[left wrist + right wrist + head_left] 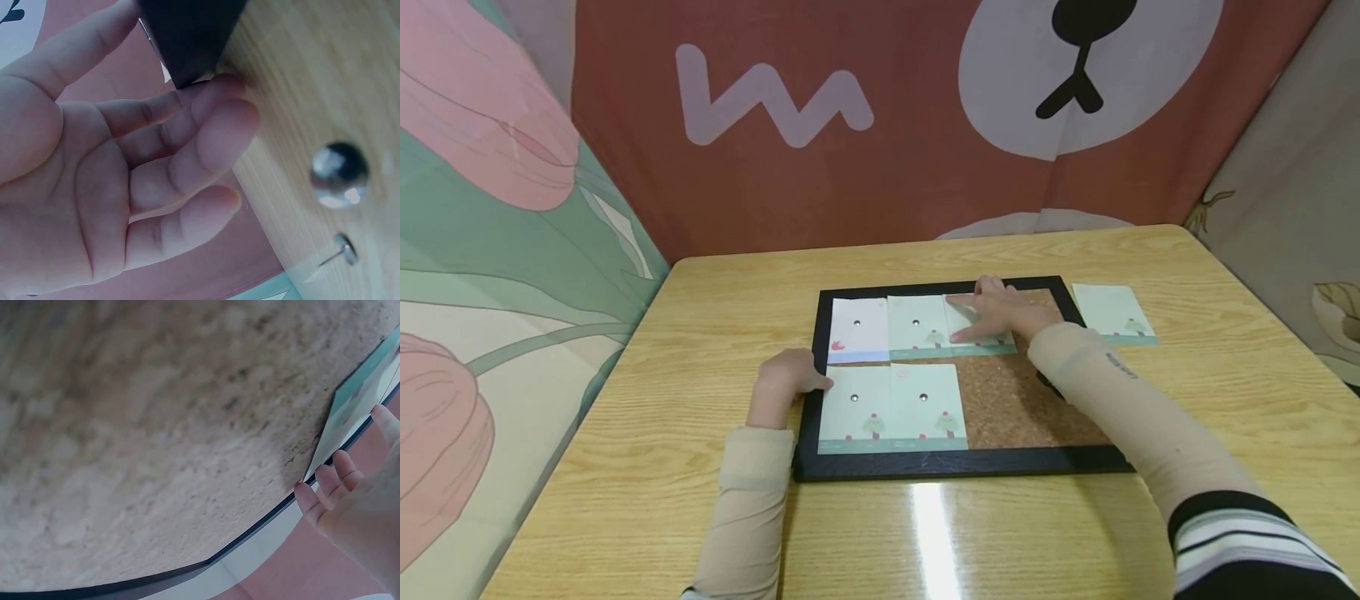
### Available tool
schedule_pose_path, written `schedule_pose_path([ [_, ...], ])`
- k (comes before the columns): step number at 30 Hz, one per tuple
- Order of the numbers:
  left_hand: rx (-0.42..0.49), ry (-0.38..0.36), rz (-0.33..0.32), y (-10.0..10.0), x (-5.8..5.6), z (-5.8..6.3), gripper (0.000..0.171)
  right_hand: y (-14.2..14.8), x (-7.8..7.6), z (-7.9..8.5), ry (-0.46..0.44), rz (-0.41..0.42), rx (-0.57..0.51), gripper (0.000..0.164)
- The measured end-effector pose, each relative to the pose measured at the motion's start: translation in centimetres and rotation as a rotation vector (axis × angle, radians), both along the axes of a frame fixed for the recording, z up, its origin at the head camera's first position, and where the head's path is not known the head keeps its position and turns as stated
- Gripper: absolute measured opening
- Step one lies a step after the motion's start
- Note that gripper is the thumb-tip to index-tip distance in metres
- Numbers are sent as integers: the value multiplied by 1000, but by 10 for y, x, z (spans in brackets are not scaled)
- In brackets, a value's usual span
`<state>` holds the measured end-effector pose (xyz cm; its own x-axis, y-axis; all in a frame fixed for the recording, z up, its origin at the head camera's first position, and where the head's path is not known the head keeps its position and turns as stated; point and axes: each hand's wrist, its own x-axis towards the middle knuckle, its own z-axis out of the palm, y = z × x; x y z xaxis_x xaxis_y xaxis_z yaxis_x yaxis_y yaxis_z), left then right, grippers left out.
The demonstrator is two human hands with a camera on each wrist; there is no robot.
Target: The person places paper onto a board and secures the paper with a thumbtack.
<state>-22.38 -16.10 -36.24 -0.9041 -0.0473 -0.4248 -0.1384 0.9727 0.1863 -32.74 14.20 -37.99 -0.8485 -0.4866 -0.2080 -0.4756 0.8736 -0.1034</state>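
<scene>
A black-framed corkboard (1000, 404) lies flat on the table. My left hand (786, 379) grips its left edge, with the thumb over the frame and the fingers (219, 140) bent against the outer side. My right hand (1003, 310) rests with spread fingers on a pale green card (977, 342), third in the top row, covering much of it. Left of it, a lilac-white card (859, 337) and a green card (913, 333) each carry a silver tack. Two more green cards, a left one (850, 425) and a right one (925, 421), form the tacked lower row.
Another green card (1116, 308) lies on the wooden table (715, 317) right of the board. In the left wrist view, a round-headed tack (339, 175) and a second tack (345, 250) show beside the left hand. A printed curtain (850, 192) hangs behind the table.
</scene>
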Motion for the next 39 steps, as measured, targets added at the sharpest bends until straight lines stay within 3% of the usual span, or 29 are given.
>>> schedule_pose_path([
  [8,-4,-7,9,0,-1,-1,35,4,2,-2,-23,-4,-37,85],
  [17,-2,-17,29,0,-1,-2,37,8,12,6,-115,-29,-165,92],
  [21,19,-24,48,-1,-1,-2,39,13,15,9,-134,-17,-184,84],
  [28,60,-31,69,-3,0,0,40,20,21,14,-60,13,-140,60],
  [34,86,-18,76,-4,4,4,38,25,23,11,-12,65,-107,56],
  [39,107,2,62,-5,10,6,34,31,24,3,1,48,-163,55],
])
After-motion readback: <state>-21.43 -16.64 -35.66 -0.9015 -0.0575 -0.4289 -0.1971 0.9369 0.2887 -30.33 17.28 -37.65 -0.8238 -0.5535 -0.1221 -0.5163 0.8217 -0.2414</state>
